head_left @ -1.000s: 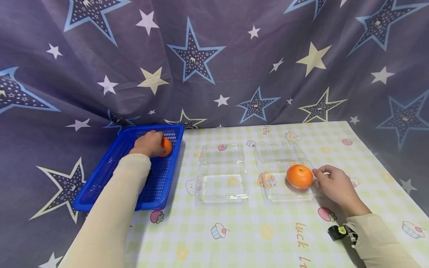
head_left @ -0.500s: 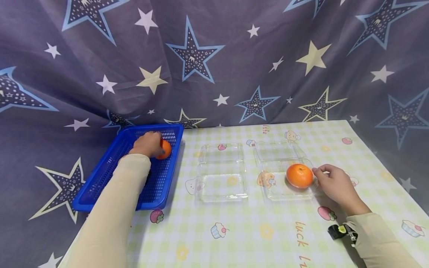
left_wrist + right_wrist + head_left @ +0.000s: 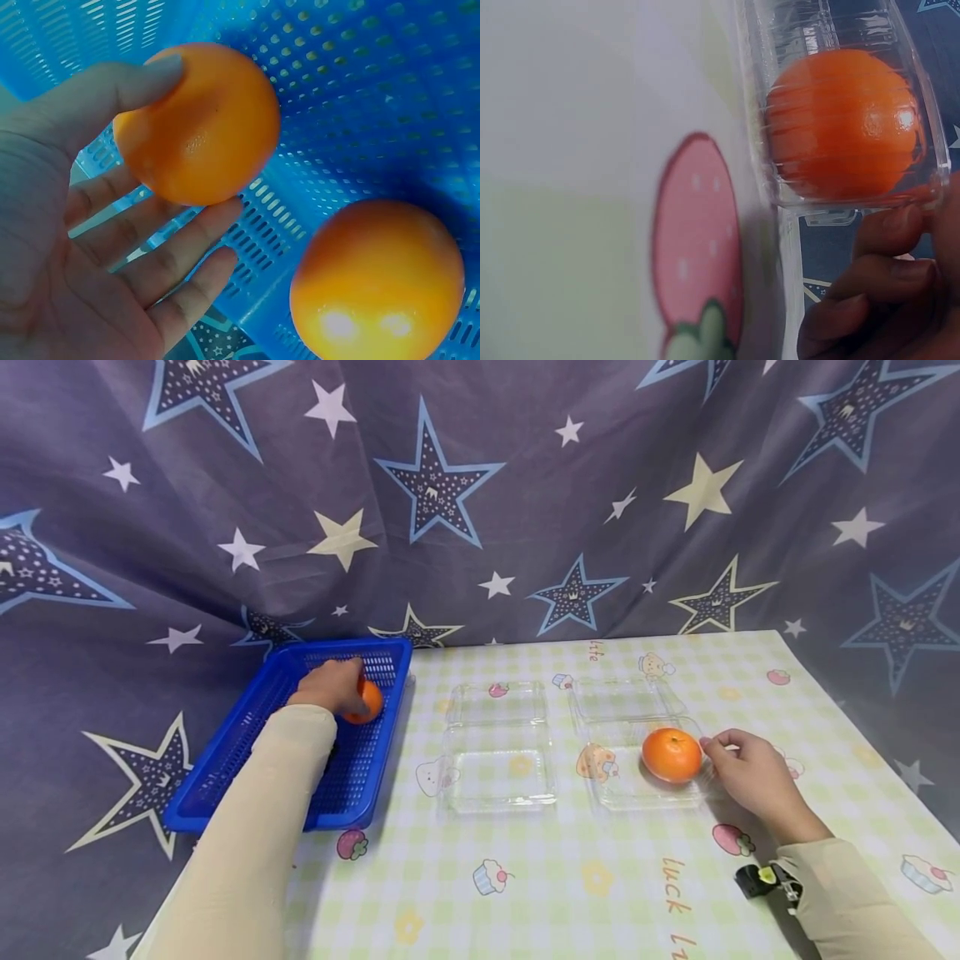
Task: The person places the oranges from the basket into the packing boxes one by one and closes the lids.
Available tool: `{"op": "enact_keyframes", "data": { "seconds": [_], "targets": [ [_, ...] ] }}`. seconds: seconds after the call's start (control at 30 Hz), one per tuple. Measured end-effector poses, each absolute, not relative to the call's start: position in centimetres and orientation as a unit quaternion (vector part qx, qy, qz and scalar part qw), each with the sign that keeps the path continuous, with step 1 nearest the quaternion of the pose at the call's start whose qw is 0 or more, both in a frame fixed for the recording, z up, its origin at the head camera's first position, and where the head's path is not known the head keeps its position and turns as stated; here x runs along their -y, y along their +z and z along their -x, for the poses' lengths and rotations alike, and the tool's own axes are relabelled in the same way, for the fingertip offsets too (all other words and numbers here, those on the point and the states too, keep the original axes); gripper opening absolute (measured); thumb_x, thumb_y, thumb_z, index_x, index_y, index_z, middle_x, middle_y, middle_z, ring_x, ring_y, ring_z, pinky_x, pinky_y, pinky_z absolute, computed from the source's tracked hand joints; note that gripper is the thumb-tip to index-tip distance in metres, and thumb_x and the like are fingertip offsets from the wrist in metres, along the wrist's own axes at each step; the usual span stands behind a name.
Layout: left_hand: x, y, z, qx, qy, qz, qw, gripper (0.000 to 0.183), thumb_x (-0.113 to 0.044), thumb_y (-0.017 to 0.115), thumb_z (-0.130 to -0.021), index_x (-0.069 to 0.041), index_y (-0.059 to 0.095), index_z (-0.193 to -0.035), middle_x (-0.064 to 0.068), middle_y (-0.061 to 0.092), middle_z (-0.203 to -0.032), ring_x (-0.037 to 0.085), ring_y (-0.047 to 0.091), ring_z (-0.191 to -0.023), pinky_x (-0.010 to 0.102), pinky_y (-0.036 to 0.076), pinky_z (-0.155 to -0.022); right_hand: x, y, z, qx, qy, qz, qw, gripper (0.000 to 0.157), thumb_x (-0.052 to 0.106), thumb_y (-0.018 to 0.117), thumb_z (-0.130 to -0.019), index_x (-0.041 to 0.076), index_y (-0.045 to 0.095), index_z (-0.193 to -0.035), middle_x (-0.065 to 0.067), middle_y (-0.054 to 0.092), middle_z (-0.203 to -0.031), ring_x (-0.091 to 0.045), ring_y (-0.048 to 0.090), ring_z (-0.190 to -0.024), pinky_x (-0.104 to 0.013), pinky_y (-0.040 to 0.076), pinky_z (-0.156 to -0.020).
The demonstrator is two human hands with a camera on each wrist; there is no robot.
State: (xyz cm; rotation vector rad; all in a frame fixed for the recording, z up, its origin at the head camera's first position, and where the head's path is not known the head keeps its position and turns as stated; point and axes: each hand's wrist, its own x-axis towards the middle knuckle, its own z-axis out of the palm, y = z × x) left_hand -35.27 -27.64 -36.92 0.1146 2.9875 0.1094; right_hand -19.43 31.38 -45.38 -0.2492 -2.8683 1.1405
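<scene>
My left hand (image 3: 330, 685) is inside the blue basket (image 3: 367, 810), gripping an orange (image 3: 202, 124) between thumb and fingers. A second orange (image 3: 379, 281) lies in the basket beside it in the left wrist view. At the right, my right hand (image 3: 753, 777) pinches the side rim of a clear plastic clamshell box (image 3: 622, 793), its other fingers curled below the rim in the right wrist view. That box lies with its lid open, and one orange (image 3: 672, 755) sits in its base, at the side near my right hand.
Another clear clamshell box (image 3: 497, 781) lies open between the basket and the right-hand box. A checked cloth with printed pictures covers the table (image 3: 540, 902). Behind it hangs a star-patterned curtain (image 3: 525, 527).
My left hand's orange has shifted slightly toward me within the basket. The right hand and its box stay where they were.
</scene>
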Motion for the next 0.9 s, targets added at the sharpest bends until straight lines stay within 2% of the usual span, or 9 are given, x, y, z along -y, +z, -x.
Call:
{"op": "enact_keyframes", "data": {
  "seconds": [0.13, 0.37, 0.6, 0.8, 0.9],
  "targets": [
    [27.6, -36.6, 35.0, -0.994, 0.044, -0.04, 0.093, 0.054, -0.032, 0.089, -0.076, -0.008, 0.059, -0.115, 0.017, 0.065, -0.106, 0.037, 0.059, -0.093, 0.052, 0.053, -0.08, -31.4, -45.3, 19.4, 0.927, 0.367, 0.078, 0.024, 0.05, 0.049, 0.045, -0.107, 0.002, 0.062, -0.109, -0.006, 0.059, -0.071, -0.019, 0.05, -0.057, -0.029, 0.039, -0.048],
    [27.2, -35.6, 33.8, -0.989, 0.024, -0.06, 0.13, 0.049, -0.028, 0.09, -0.072, -0.008, 0.066, -0.11, 0.016, 0.064, -0.103, 0.035, 0.057, -0.091, 0.048, 0.052, -0.077, -31.4, -45.3, 19.3, 0.927, 0.366, 0.07, 0.038, 0.047, 0.047, 0.048, -0.106, 0.002, 0.063, -0.108, -0.002, 0.053, -0.065, -0.017, 0.047, -0.054, -0.029, 0.038, -0.047],
    [27.9, -35.8, 33.7, -0.988, 0.04, -0.055, 0.137, 0.057, -0.03, 0.091, -0.074, -0.007, 0.064, -0.118, 0.016, 0.064, -0.108, 0.036, 0.057, -0.097, 0.049, 0.052, -0.083, -31.5, -45.2, 19.4, 0.929, 0.362, 0.068, 0.024, 0.048, 0.048, 0.047, -0.106, 0.003, 0.063, -0.109, -0.004, 0.057, -0.069, -0.018, 0.049, -0.056, -0.029, 0.039, -0.048],
    [28.7, -35.6, 33.5, -0.991, 0.037, -0.039, 0.125, 0.056, -0.034, 0.088, -0.076, -0.007, 0.061, -0.116, 0.016, 0.064, -0.105, 0.036, 0.058, -0.092, 0.047, 0.053, -0.078, -31.4, -44.8, 19.3, 0.935, 0.35, 0.063, 0.01, 0.049, 0.047, 0.048, -0.106, 0.001, 0.063, -0.113, -0.007, 0.062, -0.077, -0.02, 0.051, -0.063, -0.029, 0.04, -0.052],
    [29.2, -35.1, 33.3, -0.992, 0.04, -0.036, 0.112, 0.061, -0.038, 0.087, -0.076, -0.007, 0.058, -0.12, 0.017, 0.063, -0.106, 0.037, 0.059, -0.091, 0.049, 0.054, -0.077, -31.3, -44.4, 19.1, 0.936, 0.345, 0.063, 0.005, 0.047, 0.044, 0.049, -0.106, 0.0, 0.063, -0.116, -0.008, 0.063, -0.081, -0.022, 0.053, -0.067, -0.029, 0.042, -0.053]
  ]
}}
